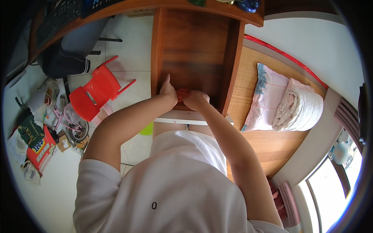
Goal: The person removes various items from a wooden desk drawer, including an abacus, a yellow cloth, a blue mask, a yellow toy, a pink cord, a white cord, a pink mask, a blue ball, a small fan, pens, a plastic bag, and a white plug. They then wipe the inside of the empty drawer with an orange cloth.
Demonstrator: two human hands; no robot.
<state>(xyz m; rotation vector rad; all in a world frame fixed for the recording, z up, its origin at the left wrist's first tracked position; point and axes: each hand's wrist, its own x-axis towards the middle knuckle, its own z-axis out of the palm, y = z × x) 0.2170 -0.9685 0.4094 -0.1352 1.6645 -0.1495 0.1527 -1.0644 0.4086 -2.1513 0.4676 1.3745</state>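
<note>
A brown wooden drawer (194, 42) is pulled out in front of me, and its inner bottom shows bare wood. Near its front end, a small bunched red thing that looks like a cloth (182, 94) lies between my hands. My right hand (196, 100) is closed on the right side of it, knuckles up. My left hand (168, 88) is at its left side, by the drawer's left wall. One digit of that hand points up and away from me; its other fingers are hidden, so its grip cannot be made out.
The drawer belongs to a wooden desk (136, 11) with a keyboard at far left. Left stand a red plastic chair (91, 95), a dark seat (74, 50) and a pink bicycle (74, 126) among clutter. Right is a bed mat (248, 85) with a pillow (268, 93) and rolled quilt (301, 106).
</note>
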